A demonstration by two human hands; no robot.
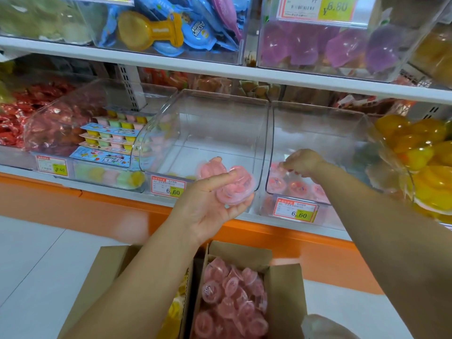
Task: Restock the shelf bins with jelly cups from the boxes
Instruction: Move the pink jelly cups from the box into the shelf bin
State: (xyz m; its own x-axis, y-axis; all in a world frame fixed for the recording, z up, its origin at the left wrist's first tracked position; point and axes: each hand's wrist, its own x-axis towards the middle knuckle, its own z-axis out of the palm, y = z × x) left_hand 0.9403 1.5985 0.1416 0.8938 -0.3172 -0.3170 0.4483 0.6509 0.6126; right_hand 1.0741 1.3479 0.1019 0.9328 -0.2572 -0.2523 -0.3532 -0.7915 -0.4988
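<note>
Now left hand (210, 204) grips pink jelly cups (234, 189) before middle bin (208, 123); right hand (303, 165) inside right bin (318, 133), fingers bent, cannot tell grip.

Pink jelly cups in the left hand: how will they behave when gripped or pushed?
Probably light: the left hand holds several pink jelly cups at once. Likely slick: glossy clear plastic, heaped loosely in the box. Round bodies lie tilted there, so they may roll or tip when pushed.
</note>
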